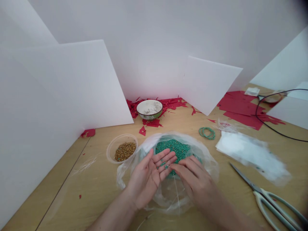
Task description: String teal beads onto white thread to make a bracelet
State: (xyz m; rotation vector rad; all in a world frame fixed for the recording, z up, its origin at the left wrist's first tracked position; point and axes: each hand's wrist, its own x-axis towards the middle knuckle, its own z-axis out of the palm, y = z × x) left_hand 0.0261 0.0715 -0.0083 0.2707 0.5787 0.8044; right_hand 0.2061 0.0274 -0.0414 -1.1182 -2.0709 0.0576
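Note:
Palm up, my left hand (151,175) is open over a clear plastic bag (211,160) full of green beads (176,147). A few loose green beads (163,163) rest on its fingers. Beside those fingertips, my right hand (196,175) pinches a thin white string (177,192), whose tip points at the beads in the palm. The string's loose part hangs down over the front of the bag. Left of the bag stands a round clear tub (109,150) with gold-brown beads (125,151) in it.
Scissors (258,189) lie at the right, near clear plastic packets (250,154) and a green bead loop (207,133). A bowl (149,109) stands at the back among red paper scraps (173,103). White boards (96,89) lean behind. Loose threads (86,164) lie at the left.

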